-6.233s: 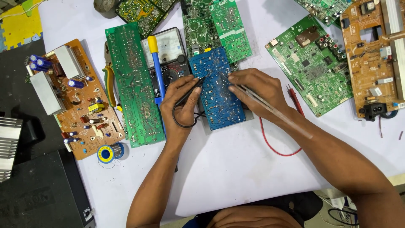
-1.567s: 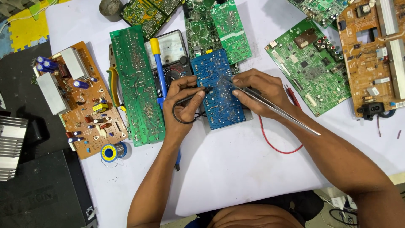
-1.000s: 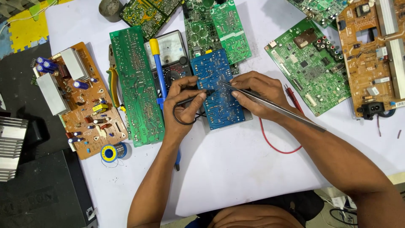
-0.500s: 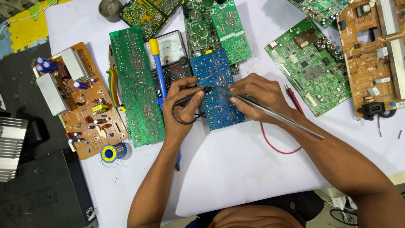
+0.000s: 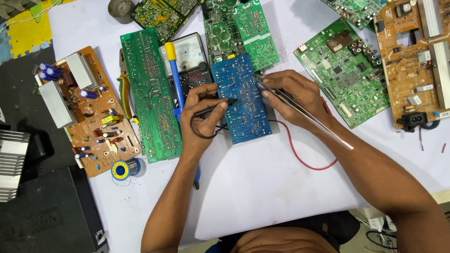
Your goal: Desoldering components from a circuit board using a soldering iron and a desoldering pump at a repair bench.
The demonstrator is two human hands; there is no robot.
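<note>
Left hand (image 5: 200, 122) pinching black probe (image 5: 213, 107) onto blue circuit board (image 5: 240, 99), mid-desk; right hand (image 5: 294, 97) gripping metal tweezers (image 5: 309, 116) at board's right edge.

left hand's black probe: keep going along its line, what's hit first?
Likely the right hand. The left hand aims its black probe rightward across the blue circuit board, tip apparently already on it; height unclear.

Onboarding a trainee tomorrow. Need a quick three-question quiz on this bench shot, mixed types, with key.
1. True or false: the left hand holds a black probe on the blue board.
2. The right hand holds: A pliers, B metal tweezers, C solder reel.
3. Fill in: the red wire lies on the white ____.

Key: 1 true; 2 B; 3 sheet.
</note>
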